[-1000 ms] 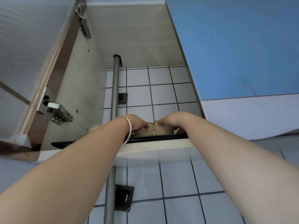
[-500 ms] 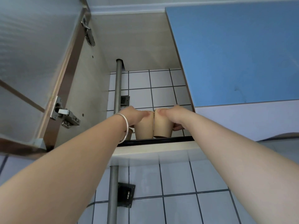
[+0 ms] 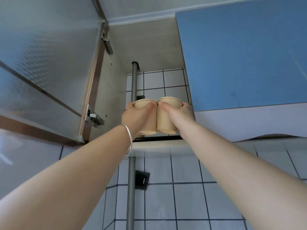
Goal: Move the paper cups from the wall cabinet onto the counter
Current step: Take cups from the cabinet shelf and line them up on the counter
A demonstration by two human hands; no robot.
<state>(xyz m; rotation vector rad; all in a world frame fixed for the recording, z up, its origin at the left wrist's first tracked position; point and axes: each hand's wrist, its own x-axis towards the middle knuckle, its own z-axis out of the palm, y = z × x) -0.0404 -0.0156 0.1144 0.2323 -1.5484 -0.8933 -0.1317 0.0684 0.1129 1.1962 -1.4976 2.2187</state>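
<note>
White tiles with dark grout cover the wall (image 3: 187,201) in front of us, and a grey pipe (image 3: 131,188) runs straight up it, past a small black bracket (image 3: 142,180), into the open wall cabinet (image 3: 146,52) overhead. To our left the cabinet's frosted glass door (image 3: 46,63) stands swung wide on two metal hinges (image 3: 94,117); to our right a blue door (image 3: 240,55) is closed. We reach up with both arms into the opening. Our left hand (image 3: 136,116), a silver bangle (image 3: 128,136) on its wrist, wraps around the left paper cup (image 3: 146,118), thumb on the near side close to the rim and fingers curled round the far side. Our right hand (image 3: 177,113) grips the right paper cup (image 3: 167,115) the same way. The two tan cups are upright and pressed side to side, touching along their walls, with their bottoms above the dark front edge of the cabinet shelf (image 3: 157,138). Both are lifted clear of the shelf, inside the cabinet's opening and near its front. A sliver of a third tan shape shows below the left cup; we cannot tell what it is.
</note>
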